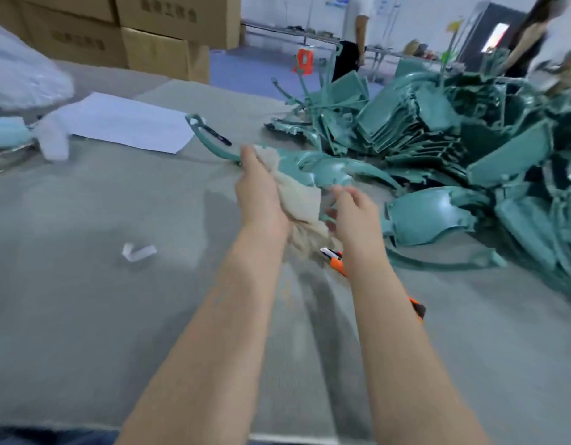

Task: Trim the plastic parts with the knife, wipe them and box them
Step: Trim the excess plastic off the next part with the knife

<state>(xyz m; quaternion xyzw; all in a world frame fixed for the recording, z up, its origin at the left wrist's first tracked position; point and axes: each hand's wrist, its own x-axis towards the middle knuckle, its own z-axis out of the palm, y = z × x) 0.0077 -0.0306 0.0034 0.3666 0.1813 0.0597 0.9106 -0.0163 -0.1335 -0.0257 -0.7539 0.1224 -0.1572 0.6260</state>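
A long teal plastic part (313, 170) with a thin curved arm reaching left lies across the table centre. My left hand (260, 191) holds a beige cloth (301, 200) against this part. Just right of the cloth, my right hand (354, 213) hovers with loosely spread fingers and holds nothing. An orange utility knife (337, 263) lies on the table under my right forearm, which hides its middle. A big heap of teal plastic parts (454, 136) fills the right side.
A white paper sheet (130, 122) and a black pen (218, 136) lie at the back left. White bags (21, 75) sit far left, cardboard boxes (117, 30) behind. A white scrap (138, 252) lies on the grey table (85, 300). People stand in the background.
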